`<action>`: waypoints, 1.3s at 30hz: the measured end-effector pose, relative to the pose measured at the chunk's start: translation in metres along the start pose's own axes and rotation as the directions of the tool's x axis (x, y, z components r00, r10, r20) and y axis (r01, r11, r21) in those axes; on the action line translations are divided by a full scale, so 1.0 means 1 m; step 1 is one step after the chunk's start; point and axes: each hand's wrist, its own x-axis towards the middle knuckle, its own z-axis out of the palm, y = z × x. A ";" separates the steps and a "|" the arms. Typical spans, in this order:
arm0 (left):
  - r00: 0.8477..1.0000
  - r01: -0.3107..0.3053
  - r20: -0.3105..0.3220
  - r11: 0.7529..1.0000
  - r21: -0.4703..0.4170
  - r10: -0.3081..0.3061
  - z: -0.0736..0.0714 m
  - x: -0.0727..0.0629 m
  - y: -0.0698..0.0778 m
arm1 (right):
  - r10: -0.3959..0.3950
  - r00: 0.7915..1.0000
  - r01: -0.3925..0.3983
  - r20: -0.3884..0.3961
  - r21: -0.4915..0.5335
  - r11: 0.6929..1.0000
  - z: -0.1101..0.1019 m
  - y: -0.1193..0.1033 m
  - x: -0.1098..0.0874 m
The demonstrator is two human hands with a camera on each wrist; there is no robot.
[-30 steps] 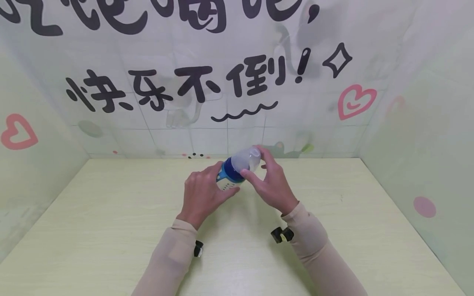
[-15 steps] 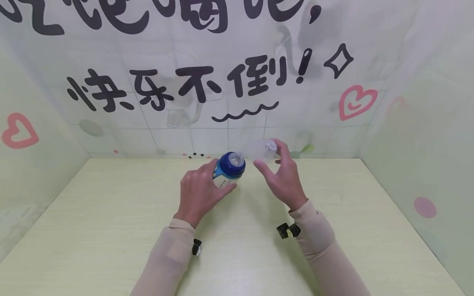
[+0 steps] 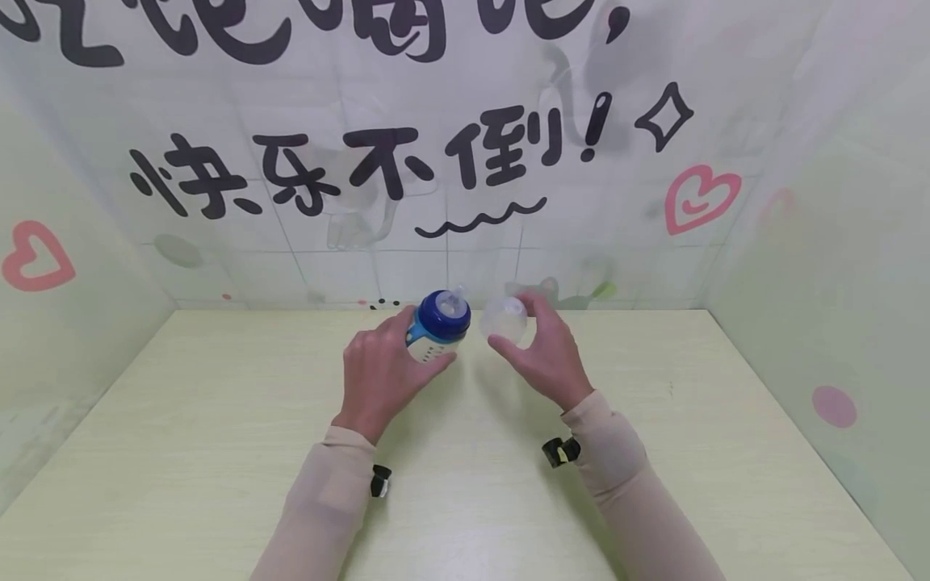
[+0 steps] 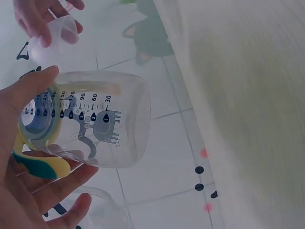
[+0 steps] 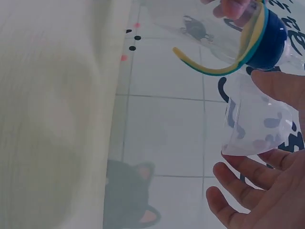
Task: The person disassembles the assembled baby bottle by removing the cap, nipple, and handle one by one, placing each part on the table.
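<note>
My left hand [image 3: 383, 371] grips a clear baby bottle [image 4: 105, 119] round its upper body. The bottle has a dark blue collar [image 3: 444, 315], a clear nipple [image 3: 454, 303], measuring marks and a yellow-and-teal handle [image 4: 43, 164]. It tilts, nipple end up, over the back of the table. To its right, my right hand [image 3: 546, 355] pinches a translucent dome-shaped cap [image 5: 257, 121] between thumb and fingers. Cap and bottle are apart, a small gap between them in the head view. In the right wrist view the cap's wide mouth faces left.
A pale wood-grain table [image 3: 465, 500] lies under both forearms. Behind it stands a white back wall [image 3: 291, 274] with black lettering, and side walls [image 3: 835, 323] with printed shapes rise left and right. Each wrist carries a small black camera [image 3: 561, 452].
The right hand has pulled the cap off the bottle toward the right, baring the nipple, then turned it and brought it slightly lower. The left hand has shifted a little left with the bottle.
</note>
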 end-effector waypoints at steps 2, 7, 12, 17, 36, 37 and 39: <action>1.000 0.003 0.000 1.000 -0.007 -0.003 -0.001 0.000 0.000 | 0.021 0.999 -0.020 0.027 -0.039 0.999 0.003 0.003 -0.001; 1.000 0.005 0.004 1.000 -0.009 -0.005 -0.002 0.001 0.000 | 0.077 0.994 -0.069 0.083 -0.093 0.993 0.010 0.009 -0.002; 1.000 0.008 -0.008 1.000 -0.006 -0.008 -0.004 0.003 -0.001 | 0.114 0.983 -0.088 0.142 -0.176 0.980 0.017 0.012 -0.004; 1.000 0.008 0.003 1.000 -0.021 -0.008 -0.004 0.003 -0.001 | 0.156 0.970 -0.115 0.189 -0.214 0.970 0.021 0.012 -0.005; 1.000 0.006 0.011 1.000 -0.012 -0.006 -0.004 0.002 0.000 | 0.173 0.925 -0.072 0.338 -0.291 0.954 0.033 0.021 -0.012; 1.000 0.007 0.014 1.000 -0.012 -0.007 -0.003 0.002 0.000 | 0.172 0.924 -0.067 0.342 -0.299 0.952 0.033 0.022 -0.012; 1.000 0.007 0.019 1.000 -0.012 -0.007 -0.003 0.002 0.000 | 0.173 0.921 -0.059 0.350 -0.314 0.948 0.034 0.022 -0.012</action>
